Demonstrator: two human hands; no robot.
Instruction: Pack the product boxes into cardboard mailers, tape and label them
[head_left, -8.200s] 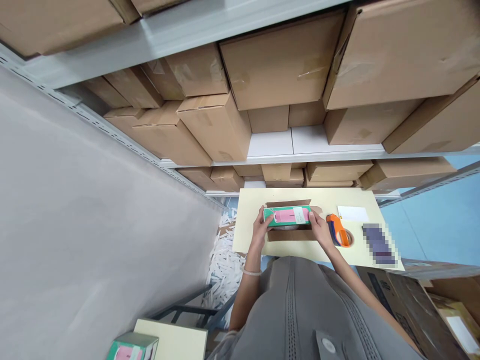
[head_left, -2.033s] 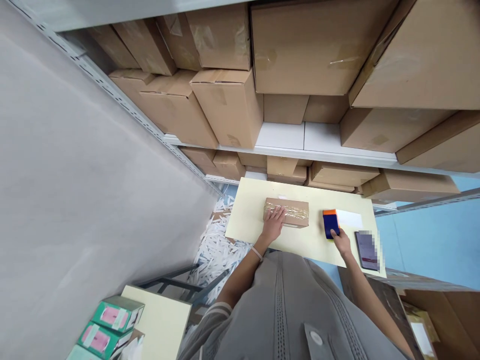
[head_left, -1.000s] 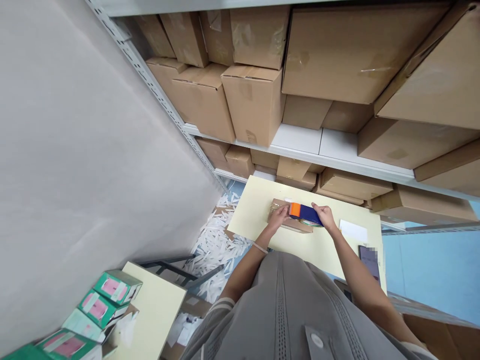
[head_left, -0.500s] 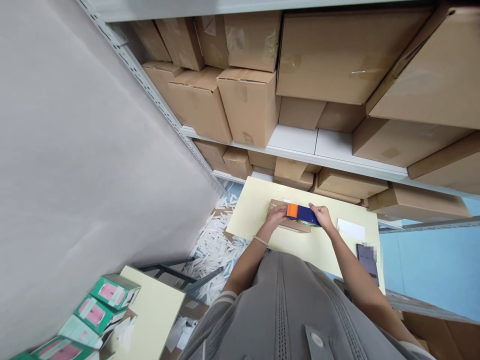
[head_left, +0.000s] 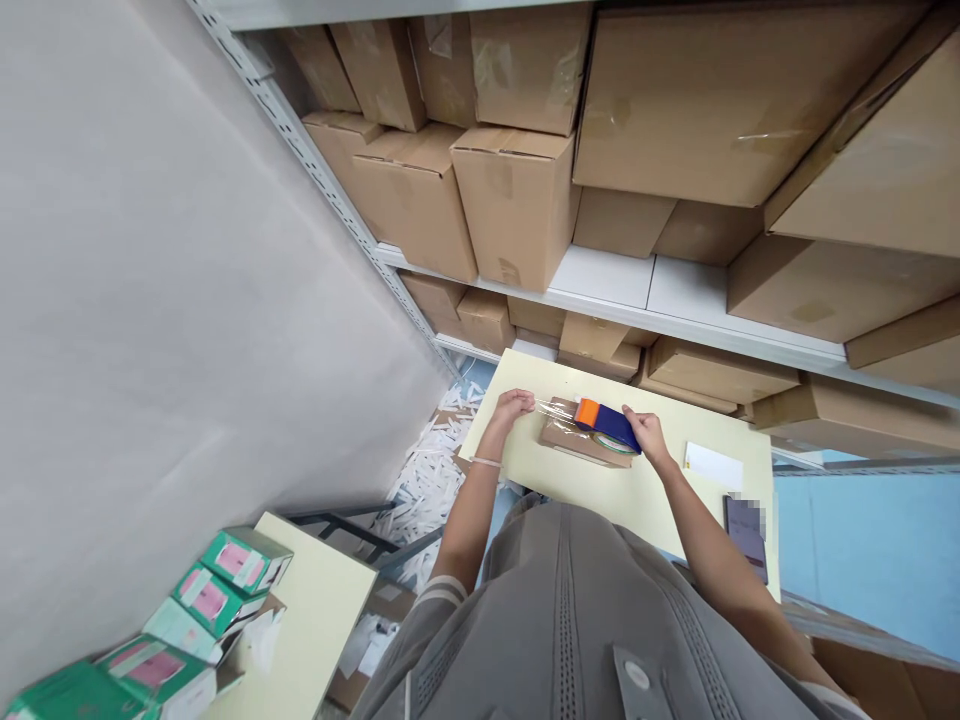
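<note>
My right hand [head_left: 646, 434] grips a blue and orange tape dispenser [head_left: 616, 428] over the right part of a small cardboard box [head_left: 561, 434]. A strip of clear packing tape [head_left: 553, 408] stretches left from the dispenser's orange end. Its free end is pinched in the fingers of my left hand [head_left: 514, 404], just beyond the box's left side. The box lies flat on a pale yellow table [head_left: 517, 450], with shiny tape across its top.
A white paper [head_left: 714, 465] and a phone [head_left: 745, 535] lie at the table's right. Shelves [head_left: 615, 275] with cardboard boxes rise behind. Paper shreds [head_left: 427, 470] cover the floor at left. Green boxes [head_left: 244, 560] stand on another table [head_left: 322, 600] at lower left.
My left hand has moved left, away from the box and dispenser, drawing out a length of clear tape. My right hand keeps hold of the dispenser. The view has shifted slightly.
</note>
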